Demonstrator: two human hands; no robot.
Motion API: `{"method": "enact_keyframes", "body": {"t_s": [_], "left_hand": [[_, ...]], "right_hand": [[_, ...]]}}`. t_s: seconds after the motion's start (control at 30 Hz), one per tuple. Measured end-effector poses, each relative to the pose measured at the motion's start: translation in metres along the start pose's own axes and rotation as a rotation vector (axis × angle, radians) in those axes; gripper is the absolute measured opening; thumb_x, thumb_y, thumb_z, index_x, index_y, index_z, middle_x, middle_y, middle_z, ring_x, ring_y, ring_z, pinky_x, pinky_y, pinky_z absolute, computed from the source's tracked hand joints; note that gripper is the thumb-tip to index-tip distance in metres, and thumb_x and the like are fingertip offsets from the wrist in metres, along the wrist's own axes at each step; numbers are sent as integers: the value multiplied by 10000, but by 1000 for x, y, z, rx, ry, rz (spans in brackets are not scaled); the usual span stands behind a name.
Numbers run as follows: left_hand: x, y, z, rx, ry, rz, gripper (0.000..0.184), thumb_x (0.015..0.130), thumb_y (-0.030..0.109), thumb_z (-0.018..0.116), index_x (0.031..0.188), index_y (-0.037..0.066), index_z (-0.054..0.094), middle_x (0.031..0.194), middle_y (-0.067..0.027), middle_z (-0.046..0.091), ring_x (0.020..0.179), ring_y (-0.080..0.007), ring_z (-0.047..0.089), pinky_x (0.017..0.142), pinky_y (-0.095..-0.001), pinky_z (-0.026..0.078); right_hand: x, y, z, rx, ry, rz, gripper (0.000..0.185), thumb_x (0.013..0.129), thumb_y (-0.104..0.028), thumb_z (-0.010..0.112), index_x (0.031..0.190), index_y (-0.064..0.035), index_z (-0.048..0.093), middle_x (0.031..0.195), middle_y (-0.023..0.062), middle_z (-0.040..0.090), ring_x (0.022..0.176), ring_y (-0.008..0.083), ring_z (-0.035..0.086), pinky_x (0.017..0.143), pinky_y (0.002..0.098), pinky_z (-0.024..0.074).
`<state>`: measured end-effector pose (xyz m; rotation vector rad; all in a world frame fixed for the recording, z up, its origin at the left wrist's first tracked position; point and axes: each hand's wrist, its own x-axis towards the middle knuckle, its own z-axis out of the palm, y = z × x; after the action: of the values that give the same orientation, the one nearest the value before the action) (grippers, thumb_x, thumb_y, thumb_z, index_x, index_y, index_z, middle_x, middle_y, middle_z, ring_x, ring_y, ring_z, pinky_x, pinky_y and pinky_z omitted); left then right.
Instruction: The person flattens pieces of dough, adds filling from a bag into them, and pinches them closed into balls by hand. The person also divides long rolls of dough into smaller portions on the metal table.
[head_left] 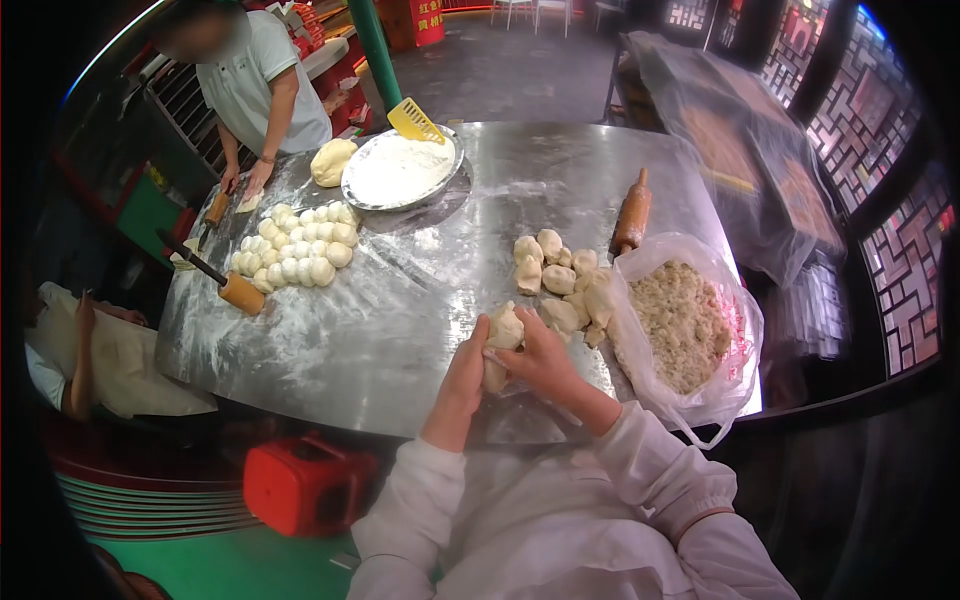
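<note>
Near the table's front edge, my left hand (466,366) and my right hand (542,354) are closed around a piece of pale dough (506,327). Below the fingers another pale lump shows in part; I cannot tell if it is separate. Just beyond my right hand lie several irregular dough pieces (558,281). To the right stands an open plastic bag (736,388) of crumbly beige filling (682,325). A wooden rolling pin (632,213) lies behind that bag.
A floured steel table (560,170) carries rows of small dough balls (295,247), a large dough lump (332,162) and a flour bowl (449,175) with a yellow scoop (414,122). Another rolling pin (240,294) lies left. A co-worker (272,80) rolls dough; another person (75,365) sits lower left.
</note>
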<state>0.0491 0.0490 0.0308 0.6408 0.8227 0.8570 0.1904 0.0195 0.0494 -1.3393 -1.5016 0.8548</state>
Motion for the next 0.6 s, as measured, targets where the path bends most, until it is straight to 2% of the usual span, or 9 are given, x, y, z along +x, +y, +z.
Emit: {"method": "enact_keyframes", "body": {"t_s": [0.13,0.2,0.23,0.3,0.33,0.4,0.43,0.53,0.6], "left_hand": [[-12,-1,15,-69,82,69,466,1060,438,433,1147,26,632,942,-63,678,722,-144,649,577,-292,517],[-23,5,20,278,110,75,390,1063,303,427,1230,7,618,1095,-77,656,918,-188,639,815,-331,512],[-25,5,16,282,107,73,390,1063,303,427,1230,7,618,1095,-77,656,918,-188,639,815,-331,512],[-28,9,4,185,-159,117,477,1065,419,422,1079,5,658,841,-61,662,643,-132,601,521,-289,475],[-30,18,0,189,-162,113,477,1065,419,422,1079,5,658,841,-61,662,643,-132,601,521,-289,475],[-29,39,-1,228,-208,154,565,1062,468,432,1264,-32,603,943,-91,669,735,-141,613,599,-274,498],[-23,38,0,224,-206,155,565,1062,468,432,1264,-32,603,943,-91,669,735,-141,613,599,-274,498],[21,3,-21,198,18,74,807,1051,574,370,1540,-59,262,1263,-174,595,1108,-212,597,911,-296,504],[4,13,5,77,23,26,797,1049,573,377,1547,-39,266,1276,-169,596,1136,-221,596,947,-303,494]], "right_hand": [[8,-17,-1,-64,24,-101,382,830,-154,752,1101,-12,524,1059,200,577,940,382,586,811,448,474],[22,-12,-2,-151,66,-94,332,842,-135,730,1059,-21,507,1100,221,582,958,393,598,805,461,468],[35,-6,-7,-150,71,-92,332,842,-135,730,1059,-21,507,1100,221,582,958,393,598,805,461,468],[58,8,-24,-326,153,-40,410,827,-163,753,1132,-28,514,1175,218,576,1047,397,582,838,480,456],[57,11,-32,-324,158,-36,410,827,-163,753,1132,-28,514,1175,218,576,1047,397,582,838,480,456],[58,16,-45,-485,307,-445,524,801,-199,784,1211,-26,508,1163,203,586,1109,394,546,874,503,432],[49,13,-39,-486,303,-447,524,801,-199,784,1211,-26,508,1163,203,586,1109,394,546,874,503,432],[3,-11,-14,-276,-57,-424,610,760,-199,820,1253,-18,508,1130,187,586,1139,393,518,912,502,418],[-10,-27,-8,-173,-163,-163,584,745,-183,831,1210,-15,520,1080,181,576,1098,387,521,920,483,425]]}}
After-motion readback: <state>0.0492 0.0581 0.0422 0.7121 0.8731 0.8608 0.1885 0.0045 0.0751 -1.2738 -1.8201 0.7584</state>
